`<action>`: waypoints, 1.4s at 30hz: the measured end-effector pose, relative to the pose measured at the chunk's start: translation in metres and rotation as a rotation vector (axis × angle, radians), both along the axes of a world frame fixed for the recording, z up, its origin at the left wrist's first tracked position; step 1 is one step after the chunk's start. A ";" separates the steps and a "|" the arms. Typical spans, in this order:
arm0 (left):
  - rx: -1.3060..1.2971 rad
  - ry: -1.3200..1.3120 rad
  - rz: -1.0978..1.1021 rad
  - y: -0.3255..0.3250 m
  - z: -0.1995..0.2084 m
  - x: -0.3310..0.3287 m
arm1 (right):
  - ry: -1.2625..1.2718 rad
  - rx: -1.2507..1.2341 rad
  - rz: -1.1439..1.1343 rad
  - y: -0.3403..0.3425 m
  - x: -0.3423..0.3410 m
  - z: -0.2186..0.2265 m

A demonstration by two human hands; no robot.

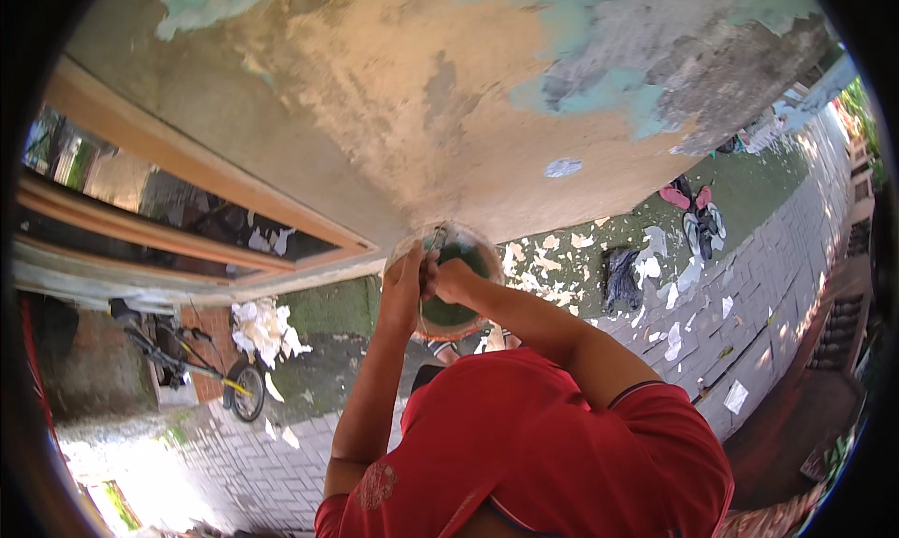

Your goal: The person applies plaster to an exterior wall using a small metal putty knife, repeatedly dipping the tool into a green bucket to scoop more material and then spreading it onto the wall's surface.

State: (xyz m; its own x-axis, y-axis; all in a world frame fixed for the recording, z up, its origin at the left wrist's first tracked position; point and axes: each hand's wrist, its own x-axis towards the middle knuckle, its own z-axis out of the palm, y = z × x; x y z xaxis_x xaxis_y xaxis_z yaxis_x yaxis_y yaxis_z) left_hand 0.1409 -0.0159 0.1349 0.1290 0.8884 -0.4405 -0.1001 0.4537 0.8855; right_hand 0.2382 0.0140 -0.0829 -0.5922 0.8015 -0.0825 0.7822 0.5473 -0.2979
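Observation:
Both my hands are together over a round tub (pixel 489 257) with a greenish inside and a pale rim, close against the wall. My left hand (pixel 405 274) is closed, its fingers drawn in near the tub's middle. My right hand (pixel 453 281) reaches in from the right, fingers curled and almost touching the left. A thin dark thing (pixel 438 237) shows just past the fingertips; its kind is too small to tell. Below the hands hangs a thin pale strand. What lies inside each grip is hidden.
Ahead rises a wall (pixel 375 88) with peeling turquoise paint. A wooden-framed window (pixel 187 215) is at left. Paint flakes (pixel 552 262) litter the ground. A small bicycle (pixel 201 355) stands at left; sandals (pixel 700 221) and a dark plastic bag (pixel 620 278) lie at right.

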 end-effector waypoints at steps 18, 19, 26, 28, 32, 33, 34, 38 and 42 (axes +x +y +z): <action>0.029 -0.101 -0.074 0.003 0.002 0.009 | -0.087 -0.021 -0.044 -0.009 0.027 0.053; 0.025 -0.096 -0.069 0.004 0.002 0.011 | -0.097 -0.037 -0.075 -0.008 0.029 0.058; 0.030 -0.187 0.020 0.010 -0.010 -0.009 | 0.178 -0.072 -0.300 -0.023 0.072 0.142; 0.023 -0.156 0.038 0.008 -0.008 -0.019 | 0.339 -0.031 -0.377 -0.028 0.105 0.165; 0.035 -0.129 0.095 0.000 -0.014 -0.049 | 0.880 -0.020 -0.541 -0.024 0.165 0.207; 0.026 -0.124 0.103 0.001 -0.022 -0.057 | 1.167 -0.034 -0.544 -0.016 0.170 0.202; 0.020 -0.115 0.109 0.001 -0.028 -0.064 | 1.460 -0.045 -0.534 -0.008 0.174 0.196; -0.010 -0.048 0.187 0.000 -0.048 -0.089 | 2.201 -0.298 -0.521 0.014 0.171 0.215; -0.051 0.000 0.217 -0.002 -0.065 -0.115 | 2.470 -0.309 -0.462 0.048 0.154 0.207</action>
State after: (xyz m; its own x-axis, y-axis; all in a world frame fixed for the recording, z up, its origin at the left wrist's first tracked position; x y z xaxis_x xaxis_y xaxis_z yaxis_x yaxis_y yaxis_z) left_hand 0.0260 -0.0178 0.0697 -0.0626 0.8722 -0.4852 -0.1996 0.4654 0.8623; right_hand 0.3918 0.0615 0.1240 0.3300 0.9425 0.0536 -0.8598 0.3235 -0.3951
